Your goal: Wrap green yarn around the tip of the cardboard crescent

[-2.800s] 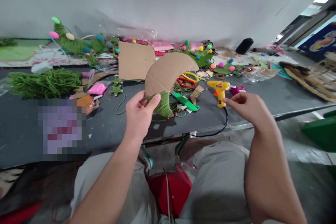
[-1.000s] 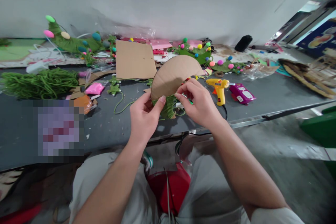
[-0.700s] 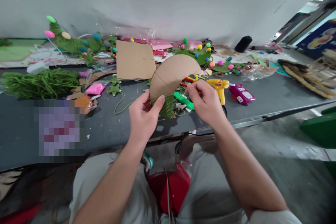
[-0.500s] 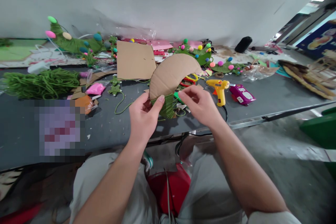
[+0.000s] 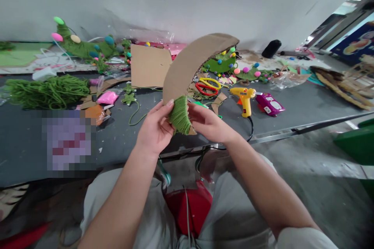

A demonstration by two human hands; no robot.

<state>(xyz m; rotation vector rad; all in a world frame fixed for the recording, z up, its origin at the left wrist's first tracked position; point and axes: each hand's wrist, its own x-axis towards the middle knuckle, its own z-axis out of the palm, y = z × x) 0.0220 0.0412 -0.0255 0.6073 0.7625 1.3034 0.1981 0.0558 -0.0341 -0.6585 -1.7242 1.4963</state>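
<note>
A crescent-shaped piece of cardboard (image 5: pixel 187 64) stands tilted above the table's front, its lower end wound with green yarn (image 5: pixel 179 116) and a bare brown tip below. My left hand (image 5: pixel 154 128) is closed on its left edge, thumb in front at the top of the winding. Close against the right side of the wound part, my right hand (image 5: pixel 209 121) has its fingers bent and reaching behind the cardboard. Its fingertips are hidden, so what they pinch cannot be made out. A loose green strand lies on the table left of my left hand.
Behind lie a square cardboard sheet (image 5: pixel 150 66), red-and-yellow-handled scissors (image 5: pixel 209 86) and green crescents with coloured balls (image 5: pixel 84 48). A yellow glue gun (image 5: pixel 244 99) and a purple packet (image 5: pixel 270 104) are to the right. Left are a green yarn heap (image 5: pixel 46 91) and a pink packet (image 5: pixel 107 97).
The crescent has turned more upright, its upper tip rising to the right. My right hand has moved in from the right, its fingers now behind the wound end. My left hand keeps its grip.
</note>
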